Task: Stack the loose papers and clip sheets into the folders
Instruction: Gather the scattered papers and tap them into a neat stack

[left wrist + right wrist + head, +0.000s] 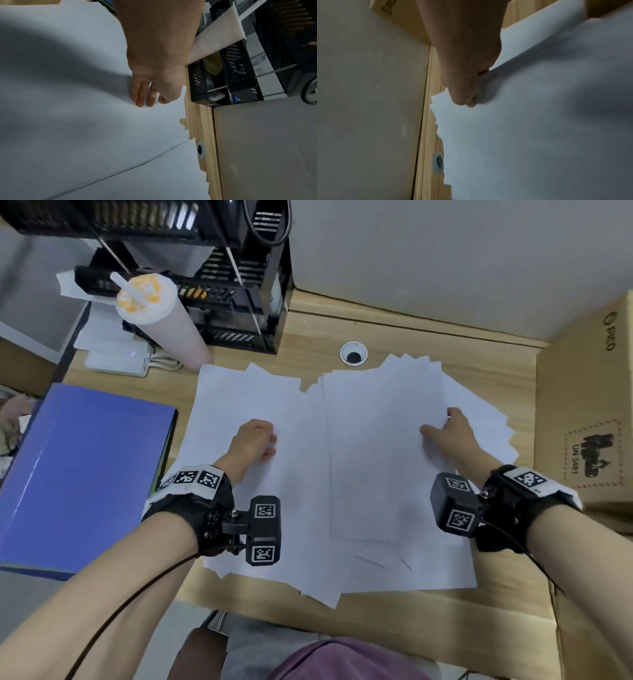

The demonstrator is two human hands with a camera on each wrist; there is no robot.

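Note:
Several loose white papers point(359, 457) lie fanned across the wooden desk point(496, 364). A neater top pile sits on their right half. A shut blue folder point(85, 474) lies flat at the left, beside the sheets. My left hand point(257, 440) rests on the left half of the papers; in the left wrist view its fingertips point(144, 101) press the top sheet point(85, 121). My right hand point(448, 429) is at the right edge of the top pile. The right wrist view shows the right hand point(465, 94) pinching that raised edge of paper point(539, 135), thumb on top and the other fingers hidden beneath.
A tall lidded cup with a straw point(154, 309) and a black desk organizer point(239, 302) stand at the back left. A cardboard box point(582, 422) walls in the right side. A cable hole point(354, 354) sits just behind the papers. A white device point(116, 364) lies behind the folder.

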